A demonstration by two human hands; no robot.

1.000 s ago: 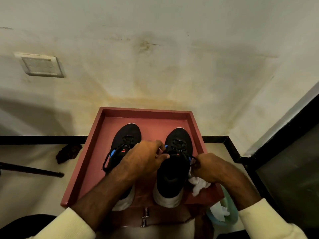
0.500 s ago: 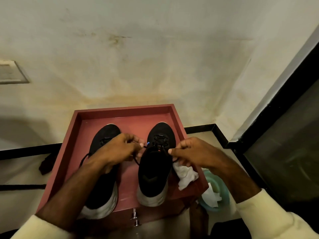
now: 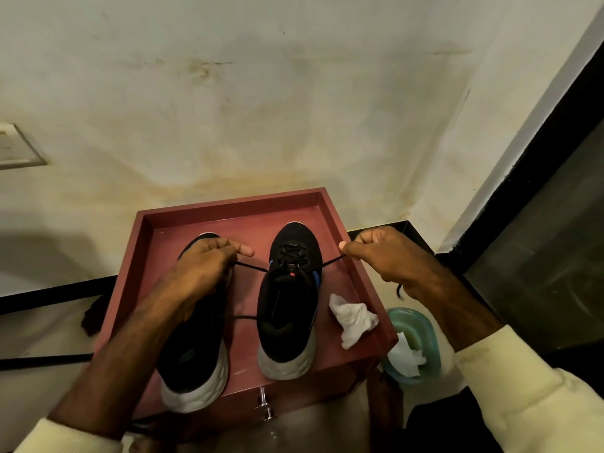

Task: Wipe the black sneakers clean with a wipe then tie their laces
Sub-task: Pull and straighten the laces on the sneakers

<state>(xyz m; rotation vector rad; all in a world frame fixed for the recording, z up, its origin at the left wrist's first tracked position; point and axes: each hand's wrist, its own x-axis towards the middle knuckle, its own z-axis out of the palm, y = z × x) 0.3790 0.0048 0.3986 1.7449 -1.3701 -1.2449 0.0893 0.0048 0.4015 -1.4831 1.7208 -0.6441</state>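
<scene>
Lace ends of thin black cord [image 3: 251, 267] stretch taut to either side of a black mesh sneaker with a pale grey sole [image 3: 287, 308], seen from the head camera standing toe to the wall in the right half of a shallow red-brown wooden tray [image 3: 228, 204]. The left hand [image 3: 202, 266] grips one end in curled fingers, thumb jutting toward the shoe. The right hand [image 3: 385, 256] pinches the other end between thumb and forefinger just past the tray's right rim, a spare tail dangling below it. The matching second black sneaker [image 3: 192, 364] lies under the left forearm, its laces mostly hidden. A crumpled white wipe [image 3: 354, 318] rests on the tray just beside the right shoe, suggesting the cleaning is done and tying is under way. A pale green plastic tub [image 3: 425, 331] holding more white tissue sits on the floor by the tray's corner. The pull looks best kept even and low on both sides, so the crossing seats snugly at the top eyelets without dragging the shoe sideways.
</scene>
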